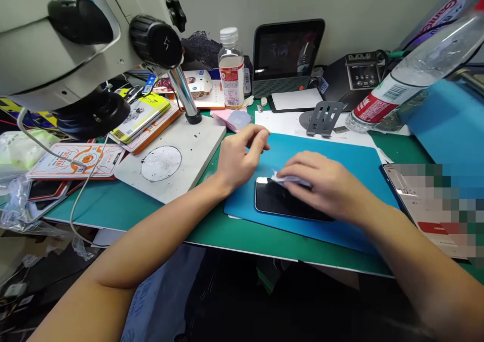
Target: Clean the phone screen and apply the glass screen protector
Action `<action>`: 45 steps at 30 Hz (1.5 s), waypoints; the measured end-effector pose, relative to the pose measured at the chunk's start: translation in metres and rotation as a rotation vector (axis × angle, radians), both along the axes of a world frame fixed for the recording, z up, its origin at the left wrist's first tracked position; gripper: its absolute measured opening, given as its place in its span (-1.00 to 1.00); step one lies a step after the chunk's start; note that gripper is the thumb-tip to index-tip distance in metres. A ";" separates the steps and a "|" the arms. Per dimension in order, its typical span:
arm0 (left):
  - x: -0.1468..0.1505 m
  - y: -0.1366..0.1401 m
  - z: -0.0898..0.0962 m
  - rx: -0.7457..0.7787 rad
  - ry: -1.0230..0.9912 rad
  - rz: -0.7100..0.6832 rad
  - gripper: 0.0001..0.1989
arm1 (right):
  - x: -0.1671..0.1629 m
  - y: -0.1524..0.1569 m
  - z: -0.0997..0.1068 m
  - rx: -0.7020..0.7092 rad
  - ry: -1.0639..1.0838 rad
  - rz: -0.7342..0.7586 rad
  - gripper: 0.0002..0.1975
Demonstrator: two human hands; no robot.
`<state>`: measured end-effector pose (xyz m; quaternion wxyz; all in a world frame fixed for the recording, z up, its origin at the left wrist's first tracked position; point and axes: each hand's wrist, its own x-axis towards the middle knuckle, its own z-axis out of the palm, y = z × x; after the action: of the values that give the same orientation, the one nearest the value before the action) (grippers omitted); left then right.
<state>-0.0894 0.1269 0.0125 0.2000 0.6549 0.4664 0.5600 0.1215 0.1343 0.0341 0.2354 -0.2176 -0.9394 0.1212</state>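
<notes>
A smartphone with a dark screen lies face up on a blue mat. My right hand is closed on a folded white wipe and holds it at the phone's screen, covering the upper right part of the phone. My left hand is above the mat's left edge, just beyond the phone's left end and apart from it. Its fingers are curled in with the thumb against them. Whether anything is inside them is hidden.
At left, a microscope overhangs its pale base, beside stacked boxes. Behind stand a small drink bottle, a screen device and a grey phone stand. A large bottle leans at right, near a lit tablet.
</notes>
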 end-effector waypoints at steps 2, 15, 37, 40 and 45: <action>0.000 0.001 -0.002 -0.028 0.015 0.007 -0.83 | -0.012 -0.011 0.002 0.156 -0.166 0.092 -0.80; -0.001 0.002 -0.002 -0.048 0.093 -0.002 -0.82 | 0.018 -0.014 0.005 0.224 -0.318 0.077 -0.85; -0.004 0.005 0.000 -0.117 0.469 -0.153 -0.77 | 0.027 -0.032 -0.005 0.037 -0.245 -0.025 -0.64; -0.010 -0.007 0.012 -0.135 0.577 -0.235 -0.74 | 0.036 -0.036 -0.010 -0.037 -0.093 -0.083 -0.79; -0.031 -0.044 0.025 -0.159 0.727 -0.330 -0.62 | 0.053 -0.035 -0.006 -0.243 0.270 -0.381 -0.89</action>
<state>-0.1207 0.0830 0.0372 0.1593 0.8586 0.4375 0.2147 0.1745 0.0994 0.0281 0.3495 -0.3990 -0.8201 0.2146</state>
